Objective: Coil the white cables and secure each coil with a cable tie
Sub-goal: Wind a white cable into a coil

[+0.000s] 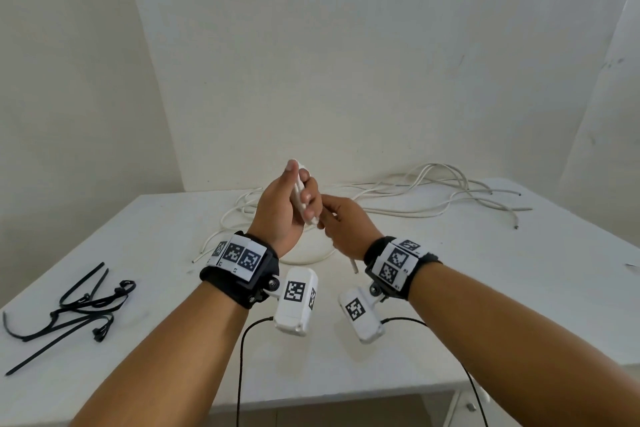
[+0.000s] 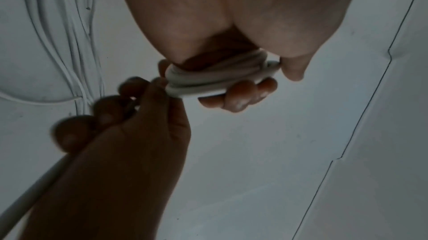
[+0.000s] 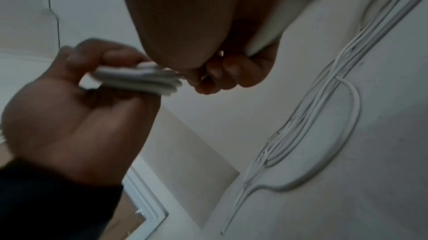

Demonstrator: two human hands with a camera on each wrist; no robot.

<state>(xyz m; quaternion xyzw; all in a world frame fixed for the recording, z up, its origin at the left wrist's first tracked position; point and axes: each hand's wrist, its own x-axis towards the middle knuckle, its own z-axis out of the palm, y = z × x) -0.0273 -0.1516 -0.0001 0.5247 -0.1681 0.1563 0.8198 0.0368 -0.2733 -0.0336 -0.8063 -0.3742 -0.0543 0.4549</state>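
Well to the left of both hands, a loose heap of black cable ties (image 1: pixel 74 305) lies on the white surface (image 1: pixel 467 288), some bent into loops, one stretched out straight toward the near edge. Closer in, the left hand (image 1: pixel 282 210) is raised above the surface with its fingers and thumb curled round a small coil (image 1: pixel 300 196) of white cable, the turns stacked flat between thumb and fingertips. Just beside it, the right hand (image 1: pixel 346 227) pinches the free tail (image 1: pixel 352 263) of that same cable right at the coil's lower end; the tail runs back through the hand and hangs down past the right wrist, its cut end above the surface. Beneath and behind the two hands, the remaining loose white cables (image 1: pixel 415 194) lie on the surface in long tangled loops, stretching far off to the right of the right hand, several cut ends pointing outward. Both wrists wear black bands with square black-and-white markers, and thin black cords trail from the wrist cameras over the near edge of the surface.
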